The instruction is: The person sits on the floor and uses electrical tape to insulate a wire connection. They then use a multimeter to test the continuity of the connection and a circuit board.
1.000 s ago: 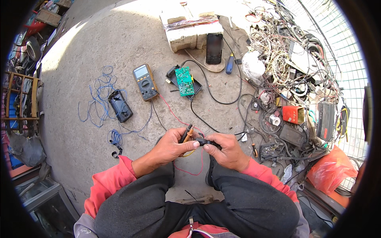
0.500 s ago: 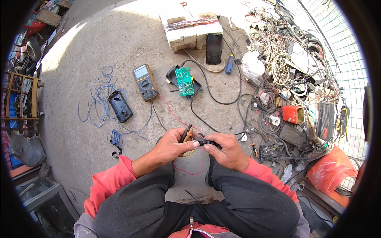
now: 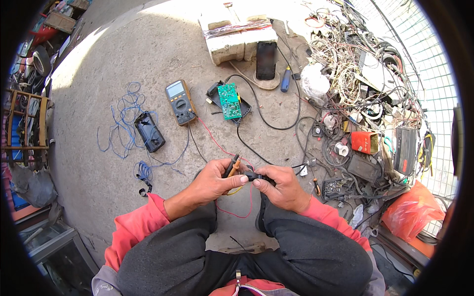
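Observation:
My left hand (image 3: 215, 182) grips two test probes (image 3: 234, 166), one black and one orange, tips pointing up and away from me. Its thumb touches a black cable connector (image 3: 253, 176), which my right hand (image 3: 281, 190) pinches between thumb and fingers. Beyond my hands lies an orange-edged multimeter (image 3: 180, 101) with red and black leads. To its right is a green circuit board (image 3: 229, 101) on an open black case, with thick black cables running from it. An open black shell (image 3: 149, 132) lies at the left among loose blue wires (image 3: 126, 123).
A white block (image 3: 232, 47) and a phone (image 3: 266, 60) stand at the back, beside a blue-handled screwdriver (image 3: 286, 79). A heap of cables and parts (image 3: 358, 74) lines the right side by a wire fence, with an orange bag (image 3: 410, 212). A rack (image 3: 27, 123) stands left.

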A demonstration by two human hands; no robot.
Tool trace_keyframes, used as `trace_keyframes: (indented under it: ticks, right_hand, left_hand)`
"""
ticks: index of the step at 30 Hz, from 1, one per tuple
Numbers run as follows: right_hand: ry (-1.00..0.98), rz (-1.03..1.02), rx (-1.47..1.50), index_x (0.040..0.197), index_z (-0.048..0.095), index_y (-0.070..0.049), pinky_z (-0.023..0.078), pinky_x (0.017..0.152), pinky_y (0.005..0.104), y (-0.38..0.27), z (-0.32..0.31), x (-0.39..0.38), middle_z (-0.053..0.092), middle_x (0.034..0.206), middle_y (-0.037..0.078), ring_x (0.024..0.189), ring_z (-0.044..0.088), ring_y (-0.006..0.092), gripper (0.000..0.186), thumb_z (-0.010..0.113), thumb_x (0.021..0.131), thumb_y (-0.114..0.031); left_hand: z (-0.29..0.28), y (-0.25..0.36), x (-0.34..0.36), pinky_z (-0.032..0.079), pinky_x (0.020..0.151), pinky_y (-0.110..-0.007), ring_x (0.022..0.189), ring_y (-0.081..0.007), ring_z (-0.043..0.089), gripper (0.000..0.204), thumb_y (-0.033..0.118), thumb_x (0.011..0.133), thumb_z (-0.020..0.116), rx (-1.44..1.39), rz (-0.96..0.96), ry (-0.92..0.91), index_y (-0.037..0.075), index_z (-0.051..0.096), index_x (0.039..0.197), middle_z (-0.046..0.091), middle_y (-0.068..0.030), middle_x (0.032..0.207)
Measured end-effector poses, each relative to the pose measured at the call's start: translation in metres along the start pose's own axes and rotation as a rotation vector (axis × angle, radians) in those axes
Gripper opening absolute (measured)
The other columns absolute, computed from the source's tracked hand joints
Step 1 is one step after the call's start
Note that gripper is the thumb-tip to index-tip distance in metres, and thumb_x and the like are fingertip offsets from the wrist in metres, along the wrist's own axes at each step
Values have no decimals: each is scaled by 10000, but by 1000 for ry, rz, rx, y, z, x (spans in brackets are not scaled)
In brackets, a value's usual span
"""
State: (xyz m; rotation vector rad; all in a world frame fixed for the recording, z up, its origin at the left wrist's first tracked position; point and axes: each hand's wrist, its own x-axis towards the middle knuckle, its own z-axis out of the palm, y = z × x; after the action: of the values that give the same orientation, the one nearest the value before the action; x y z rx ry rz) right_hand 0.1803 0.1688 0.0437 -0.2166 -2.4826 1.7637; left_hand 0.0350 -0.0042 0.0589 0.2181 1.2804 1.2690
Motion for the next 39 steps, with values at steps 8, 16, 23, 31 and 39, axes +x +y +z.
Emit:
trace_keyframes:
  ticks: [8, 16, 23, 31, 39]
  right_hand:
    - [-7, 1, -10, 994, 648, 23, 491, 591, 369, 1, 0, 0, 654, 808, 176, 671, 646, 324, 234, 719, 851, -148]
    - [-2, -2, -17, 993, 646, 26, 493, 594, 373, 2, 0, -1, 654, 811, 178, 676, 646, 325, 239, 722, 850, -150]
    - [-6, 2, -8, 990, 644, 25, 492, 593, 371, 1, 0, 0, 653, 809, 177, 672, 645, 326, 232, 720, 851, -144]
    - [-7, 4, 2, 986, 643, 19, 488, 588, 371, 0, 0, 0, 645, 801, 170, 662, 637, 325, 219, 717, 851, -137]
    - [-14, 11, -15, 980, 642, 17, 478, 575, 376, -1, 0, 1, 633, 781, 168, 650, 630, 323, 214, 711, 855, -143]
  left_hand:
    - [-1, -1, 1, 321, 487, -200, 559, -25, 426, 305, 244, 887, 735, 1, -14, -7, 21, 638, 1071, 528, 52, 697]
    - [-1, -1, 1, 325, 485, -201, 558, -24, 431, 310, 250, 885, 739, 8, -1, -8, 21, 640, 1069, 527, 55, 691]
    - [-1, -2, 1, 324, 480, -203, 551, -24, 430, 306, 249, 887, 737, 0, -2, -8, 19, 642, 1065, 526, 54, 682]
    - [0, -1, 1, 311, 475, -205, 539, -23, 420, 302, 247, 890, 733, -1, 5, -5, 14, 640, 1058, 514, 58, 666]
    - [-1, 1, 0, 302, 496, -202, 589, -15, 416, 299, 263, 888, 745, -2, -13, -11, 34, 634, 1045, 538, 56, 720]
